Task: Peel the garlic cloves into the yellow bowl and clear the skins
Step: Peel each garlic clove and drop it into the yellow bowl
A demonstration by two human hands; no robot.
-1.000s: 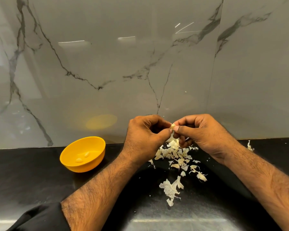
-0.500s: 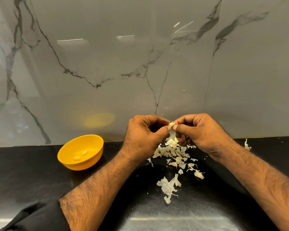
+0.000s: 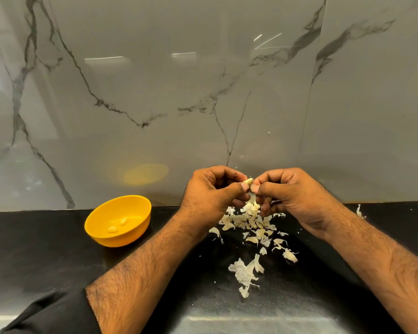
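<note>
Head view: both hands meet above the black bench [image 3: 46, 261], close to the marble wall [image 3: 155, 92]. The left hand [image 3: 210, 194] and the right hand [image 3: 290, 194] each pinch the same garlic clove [image 3: 248, 181] between thumb and curled fingers, thumb tips almost touching. A strip of skin hangs from the clove down between the hands.

Right under the hands lies a pile of skins [image 3: 251, 220], spreading toward the person; a larger papery skin [image 3: 245, 273] sits nearer still, between the forearms. One stray skin scrap [image 3: 359, 211] lies beyond the right wrist, by the wall.

Well to the left of the left hand stands the bowl [image 3: 130, 237], yellow, upright on the bench, holding two peeled cloves [image 3: 117, 225]. The left forearm runs between bowl and skins. A dark sleeve [image 3: 46, 314] covers the left upper arm at the bottom edge.
</note>
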